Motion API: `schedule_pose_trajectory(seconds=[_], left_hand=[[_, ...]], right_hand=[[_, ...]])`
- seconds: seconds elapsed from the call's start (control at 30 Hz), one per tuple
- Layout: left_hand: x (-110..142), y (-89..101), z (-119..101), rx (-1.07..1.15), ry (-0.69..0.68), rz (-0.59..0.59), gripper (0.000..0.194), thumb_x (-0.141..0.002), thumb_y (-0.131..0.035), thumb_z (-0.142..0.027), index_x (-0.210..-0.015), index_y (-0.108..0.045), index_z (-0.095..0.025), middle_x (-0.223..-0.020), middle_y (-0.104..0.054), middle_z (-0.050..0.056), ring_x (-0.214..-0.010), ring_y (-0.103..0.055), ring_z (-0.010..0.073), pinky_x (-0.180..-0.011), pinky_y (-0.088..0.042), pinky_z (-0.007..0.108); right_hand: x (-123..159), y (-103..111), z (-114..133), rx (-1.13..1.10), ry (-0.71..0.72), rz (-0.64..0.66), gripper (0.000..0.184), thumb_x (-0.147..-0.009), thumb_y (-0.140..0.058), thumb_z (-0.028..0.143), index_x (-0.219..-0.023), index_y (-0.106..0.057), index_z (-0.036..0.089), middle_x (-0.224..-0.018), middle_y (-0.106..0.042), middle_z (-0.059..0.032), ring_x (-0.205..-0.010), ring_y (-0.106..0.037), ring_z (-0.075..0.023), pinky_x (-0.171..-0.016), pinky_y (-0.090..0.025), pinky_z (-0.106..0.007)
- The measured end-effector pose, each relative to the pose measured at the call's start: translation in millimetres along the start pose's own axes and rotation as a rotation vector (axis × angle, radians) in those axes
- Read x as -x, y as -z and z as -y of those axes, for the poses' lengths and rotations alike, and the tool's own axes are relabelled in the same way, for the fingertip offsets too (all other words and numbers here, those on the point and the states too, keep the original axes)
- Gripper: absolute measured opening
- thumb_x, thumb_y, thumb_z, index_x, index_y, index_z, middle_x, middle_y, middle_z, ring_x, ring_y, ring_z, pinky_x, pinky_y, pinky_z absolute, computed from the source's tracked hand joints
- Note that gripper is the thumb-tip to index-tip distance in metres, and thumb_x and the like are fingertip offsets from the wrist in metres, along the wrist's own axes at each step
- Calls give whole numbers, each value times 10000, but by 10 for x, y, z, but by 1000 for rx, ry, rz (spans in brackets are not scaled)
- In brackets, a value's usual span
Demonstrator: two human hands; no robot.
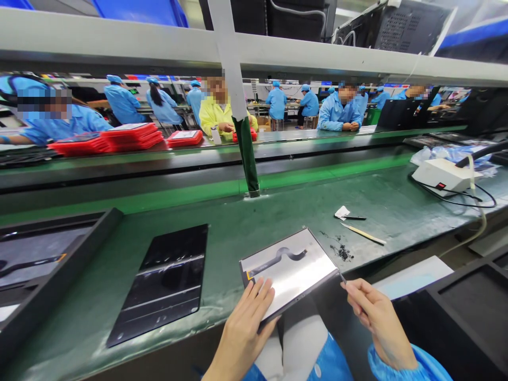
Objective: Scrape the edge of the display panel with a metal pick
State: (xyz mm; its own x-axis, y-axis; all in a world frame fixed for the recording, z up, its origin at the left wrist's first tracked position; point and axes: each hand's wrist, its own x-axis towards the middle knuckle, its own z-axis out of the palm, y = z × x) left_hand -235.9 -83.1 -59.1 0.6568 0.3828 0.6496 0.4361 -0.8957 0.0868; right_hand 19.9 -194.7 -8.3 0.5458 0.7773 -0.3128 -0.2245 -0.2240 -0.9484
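My left hand (249,323) grips a display panel (296,278) at its near left edge, fingers flat on the silvery back and thumb at the side. The panel is tilted over the front edge of the bench, and a dark flex cable (278,259) curves across its back. At the panel's right corner, my right hand (375,312) pinches a thin pointed metal tool (343,277); its tip meets the corner, and most of it is hidden in the fingers. A glossy black glass panel (166,280) lies on the bench to the left.
Black scraps (342,252), a yellow-handled knife (364,233) and a small dark tool (354,217) lie beyond the panel. Black foam trays (99,238) flank both sides. A white device (446,177) with cables stands right. A post (246,153) rises mid-bench; co-workers sit opposite.
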Motion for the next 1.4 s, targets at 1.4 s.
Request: schedule_pose_trajectory(seconds=[1.4], left_hand=[[-1032,-46,-146,305,34,265,83,-883,-670,-196,-924,-694,-264,-1419,-567,31,-1383,-451,305,-1063,-481,567]], right_hand=[[-10,-281,289,118,308,225,453,-772,-701,632,-682,-680,189,-552,-495,25,-524,-413,-134,-532,-355,-275]])
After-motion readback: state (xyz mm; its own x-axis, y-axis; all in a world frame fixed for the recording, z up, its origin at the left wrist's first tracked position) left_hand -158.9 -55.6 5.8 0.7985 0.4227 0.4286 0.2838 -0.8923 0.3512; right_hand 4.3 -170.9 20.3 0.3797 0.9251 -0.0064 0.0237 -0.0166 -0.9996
